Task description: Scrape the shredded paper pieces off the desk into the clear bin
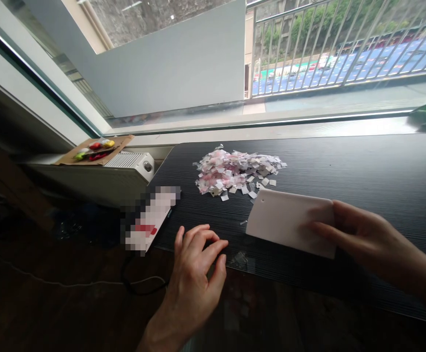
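A blurred strip (154, 210) lies at the left edge of the dark tabletop (374, 171); it shows white with a red patch, and any print on it is hidden by the blur; on the sill to the left, a sheet of brown cardboard (125, 141) bears small red, yellow and green things (95, 146), too small to name, beside a white radiator (130, 161); a loose pile of small paper scraps (231, 168), white and pink, sits toward the window side of the tabletop; the right hand (367, 227) grips a white card (286, 217) by its right end, thumb on the upper face, a small hole near the far left corner; the card is just on the near side of the pile, and I cannot tell whether it touches the tabletop; the left hand (198, 269) holds nothing, its fingers loosely curved with a narrow gap to the thumb, near the tabletop's front edge and apart from the card
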### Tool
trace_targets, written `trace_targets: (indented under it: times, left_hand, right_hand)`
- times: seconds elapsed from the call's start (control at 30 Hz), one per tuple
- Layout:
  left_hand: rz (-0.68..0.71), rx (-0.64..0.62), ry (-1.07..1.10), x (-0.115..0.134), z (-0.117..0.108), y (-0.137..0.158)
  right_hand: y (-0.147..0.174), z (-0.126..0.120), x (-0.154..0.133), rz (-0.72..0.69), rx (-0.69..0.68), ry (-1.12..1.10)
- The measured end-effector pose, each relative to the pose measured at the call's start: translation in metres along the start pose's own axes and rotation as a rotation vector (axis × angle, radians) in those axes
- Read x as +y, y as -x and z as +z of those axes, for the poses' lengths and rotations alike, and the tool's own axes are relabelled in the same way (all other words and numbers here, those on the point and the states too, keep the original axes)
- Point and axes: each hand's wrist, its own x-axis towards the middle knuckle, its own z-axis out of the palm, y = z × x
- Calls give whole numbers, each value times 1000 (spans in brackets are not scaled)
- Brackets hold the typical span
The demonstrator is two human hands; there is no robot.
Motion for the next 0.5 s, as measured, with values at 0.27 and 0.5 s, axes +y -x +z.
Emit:
trace_targets:
  times: [0.27,0.5]
  left_hand:
    - [-11,-14,-3,0,0,0]
    - [-13,-17,-5,-1,-1,2]
  right_hand:
    - [14,15,-8,53,-131,-41]
    - [18,20,-5,-3,-118,30]
